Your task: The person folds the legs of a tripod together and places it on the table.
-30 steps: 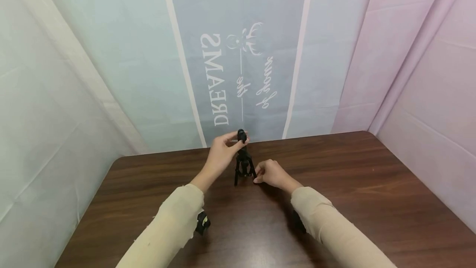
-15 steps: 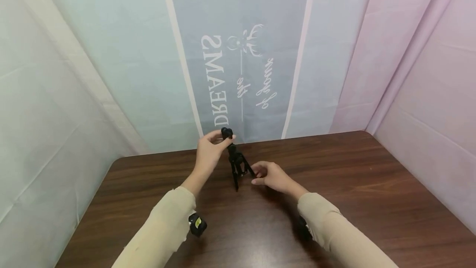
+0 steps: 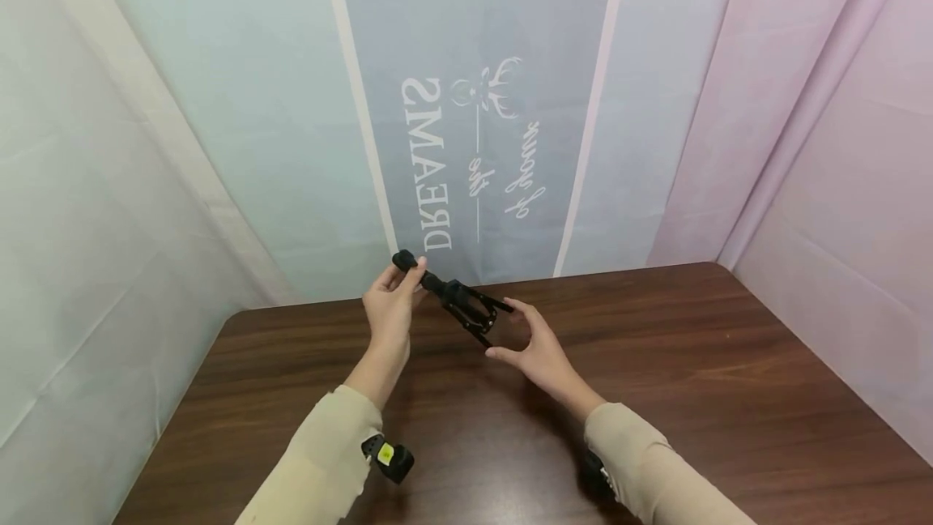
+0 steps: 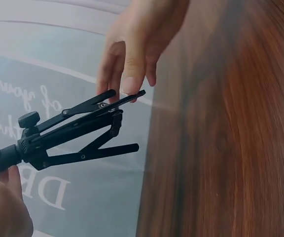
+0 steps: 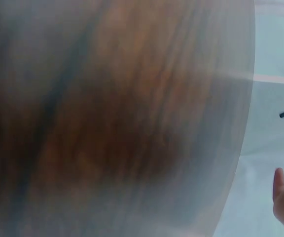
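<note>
A small black tripod (image 3: 453, 294) is held tilted above the table, its head to the left and its partly spread legs pointing right. My left hand (image 3: 389, 306) grips it near the head, thumb on the near side. At the leg ends is my right hand (image 3: 543, 351), thumb and fingers spread apart. In the left wrist view the right thumb (image 4: 131, 81) meets one leg tip, while another leg (image 4: 117, 150) stands well away from that hand. The right wrist view shows only a leg tip (image 5: 283, 115) and some right-hand fingers (image 5: 279, 182) at its edge.
The dark wood-grain table (image 3: 656, 379) has rounded far corners. Behind it hangs a printed cloth backdrop (image 3: 510, 23) with mirrored lettering, and pale cloth walls (image 3: 73, 185) stand at both sides. A black wrist camera (image 3: 394, 460) sits at the left sleeve.
My left hand has moved left and tipped the tripod from upright to a strong slant, legs swinging up to the right. My right thumb and fingers have spread from one leg.
</note>
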Motion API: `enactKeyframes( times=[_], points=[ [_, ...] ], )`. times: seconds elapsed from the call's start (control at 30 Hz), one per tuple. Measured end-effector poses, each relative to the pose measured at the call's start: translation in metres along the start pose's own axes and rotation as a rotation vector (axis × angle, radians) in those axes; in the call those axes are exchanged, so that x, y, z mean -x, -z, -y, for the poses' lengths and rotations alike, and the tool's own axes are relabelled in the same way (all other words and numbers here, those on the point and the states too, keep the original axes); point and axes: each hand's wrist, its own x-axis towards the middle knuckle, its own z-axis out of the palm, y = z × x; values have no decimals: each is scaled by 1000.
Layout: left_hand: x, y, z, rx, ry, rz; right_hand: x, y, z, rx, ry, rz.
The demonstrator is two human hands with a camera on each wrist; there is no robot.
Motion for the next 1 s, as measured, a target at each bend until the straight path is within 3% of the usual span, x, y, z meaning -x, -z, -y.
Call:
enactKeyframes(
  times=[0.2,0.37,0.53,0.7,1.0],
  points=[
    [4,5,-2,79,12,-23,2,-4,2,7,97,-38],
    [5,14,-1,81,-17,9,1,-2,3,59,197,-93],
    [4,25,2,52,-50,54,-3,6,3,179,306,-147],
    [2,37,6,-29,-104,119,-5,17,-1,305,408,-168],
    [-2,58,7,-230,-156,200,-10,37,1,429,503,-120]
  ],
)
